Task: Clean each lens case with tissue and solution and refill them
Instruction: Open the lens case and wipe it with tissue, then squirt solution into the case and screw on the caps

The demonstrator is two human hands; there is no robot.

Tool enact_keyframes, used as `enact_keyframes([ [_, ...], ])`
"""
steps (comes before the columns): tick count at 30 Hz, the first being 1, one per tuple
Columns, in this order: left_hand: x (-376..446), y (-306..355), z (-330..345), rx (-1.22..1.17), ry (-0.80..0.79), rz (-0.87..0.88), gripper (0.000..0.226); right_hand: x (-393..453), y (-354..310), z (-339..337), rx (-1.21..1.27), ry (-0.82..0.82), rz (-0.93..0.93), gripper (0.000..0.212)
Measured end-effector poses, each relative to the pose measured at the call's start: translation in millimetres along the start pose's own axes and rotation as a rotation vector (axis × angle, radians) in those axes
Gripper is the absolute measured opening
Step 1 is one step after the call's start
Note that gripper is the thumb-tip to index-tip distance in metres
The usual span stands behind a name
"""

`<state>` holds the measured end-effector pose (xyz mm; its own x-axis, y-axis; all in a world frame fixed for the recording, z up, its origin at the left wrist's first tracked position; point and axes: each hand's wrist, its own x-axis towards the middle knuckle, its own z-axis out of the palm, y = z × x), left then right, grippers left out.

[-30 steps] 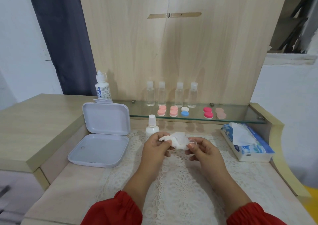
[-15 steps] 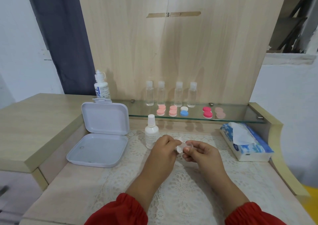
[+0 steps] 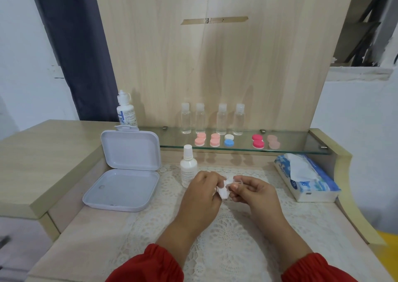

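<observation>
Item: I log left hand (image 3: 201, 192) pinching tissue (image 3: 224, 192), now wadded smaller into the clear lens case (image 3: 233, 181) gripped by right hand (image 3: 255, 193) above surface; wiping underway.

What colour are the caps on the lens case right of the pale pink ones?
One white, one blue, on the lens case; seen in the head view.

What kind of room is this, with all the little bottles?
Probably a dressing table or vanity corner at home. A glass shelf holds small clear bottles and coloured lens cases, and a tissue box sits on a lace mat.
</observation>
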<state>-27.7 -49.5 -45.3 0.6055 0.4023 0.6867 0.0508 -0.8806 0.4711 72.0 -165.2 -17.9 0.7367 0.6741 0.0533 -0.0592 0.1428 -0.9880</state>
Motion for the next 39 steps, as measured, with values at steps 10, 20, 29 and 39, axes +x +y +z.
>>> enact_keyframes([
  [10, 6, 11, -6, -0.317, -0.062, -0.383, 0.036, 0, 3, -3, 0.004, -0.049, 0.020, 0.011],
  [20, 9, 1, -14, -0.828, 0.147, -0.663, 0.034, -2, 6, -3, -0.182, -0.030, -0.017, 0.011],
  [29, -4, 11, -29, -0.712, -0.023, -0.832, 0.019, 6, 17, -13, -1.134, -0.051, -0.180, 0.039],
  [39, -11, 11, -52, -1.061, 0.040, -1.097, 0.044, -4, 11, -6, -0.881, 0.078, -0.303, 0.026],
])
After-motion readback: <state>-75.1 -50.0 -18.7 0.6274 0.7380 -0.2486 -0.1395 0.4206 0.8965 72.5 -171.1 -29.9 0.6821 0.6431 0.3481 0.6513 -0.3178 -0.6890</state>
